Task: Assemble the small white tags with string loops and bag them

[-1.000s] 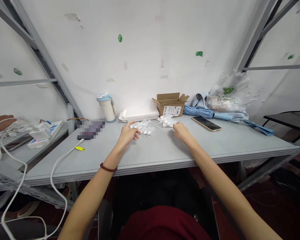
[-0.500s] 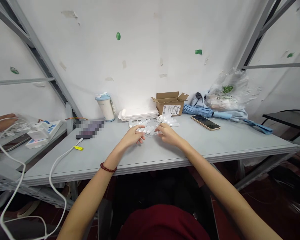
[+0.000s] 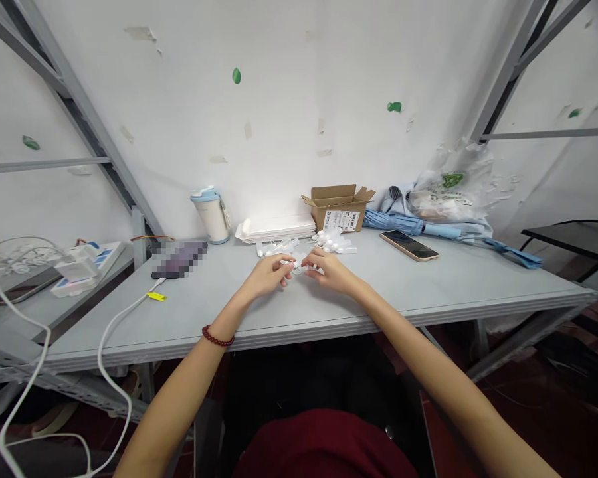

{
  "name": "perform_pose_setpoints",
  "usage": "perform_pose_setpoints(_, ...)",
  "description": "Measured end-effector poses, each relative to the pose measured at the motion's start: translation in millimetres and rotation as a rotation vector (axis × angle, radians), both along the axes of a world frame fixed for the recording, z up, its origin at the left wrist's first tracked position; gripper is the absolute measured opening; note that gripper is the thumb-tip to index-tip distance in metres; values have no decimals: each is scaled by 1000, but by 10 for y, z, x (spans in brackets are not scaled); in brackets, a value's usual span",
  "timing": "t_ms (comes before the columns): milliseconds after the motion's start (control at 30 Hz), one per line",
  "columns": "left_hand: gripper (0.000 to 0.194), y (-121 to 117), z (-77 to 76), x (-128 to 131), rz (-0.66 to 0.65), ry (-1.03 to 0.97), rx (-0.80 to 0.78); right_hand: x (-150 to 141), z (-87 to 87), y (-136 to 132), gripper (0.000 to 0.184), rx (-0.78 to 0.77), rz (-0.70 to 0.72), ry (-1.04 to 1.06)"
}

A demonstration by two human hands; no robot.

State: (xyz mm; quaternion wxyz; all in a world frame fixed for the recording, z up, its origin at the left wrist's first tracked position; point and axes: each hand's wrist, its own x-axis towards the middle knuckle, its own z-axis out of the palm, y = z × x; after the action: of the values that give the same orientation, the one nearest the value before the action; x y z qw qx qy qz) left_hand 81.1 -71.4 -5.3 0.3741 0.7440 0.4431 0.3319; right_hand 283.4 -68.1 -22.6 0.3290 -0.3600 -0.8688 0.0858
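- A small, white and translucent plastic piece (image 3: 298, 264) lies directly between my two sets of fingertips, touching both; neither hand is clearly nearer.
- My left hand (image 3: 266, 276) pinches narrowly at its left side.
- My right hand (image 3: 333, 272) curls its fingertips narrowly around its right side.
- Its long axis seems to run across, from fingers to fingers, but is partly hidden.
- Just beyond my left fingertips lie loose translucent plastic pieces (image 3: 279, 247); beyond my right, a white-ended translucent cluster (image 3: 335, 241).

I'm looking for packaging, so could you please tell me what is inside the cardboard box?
The cardboard box stands open, showing only brown flaps at the top; its labelled front hides the lower inside, so any contents cannot be seen.
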Motion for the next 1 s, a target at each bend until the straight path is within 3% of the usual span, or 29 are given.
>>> perform_pose_setpoints(267,31,32,13,-9,51,-114,91,-110,17,-71,12,-65,51,63)
perform_pose_setpoints(467,26,9,37,-5,86,-187,73,-135,30,-82,4,-127,3,135)
perform_pose_setpoints(1000,25,-70,101,22,-15,-79,87,-137,-14,-45,6,-118,62,263)
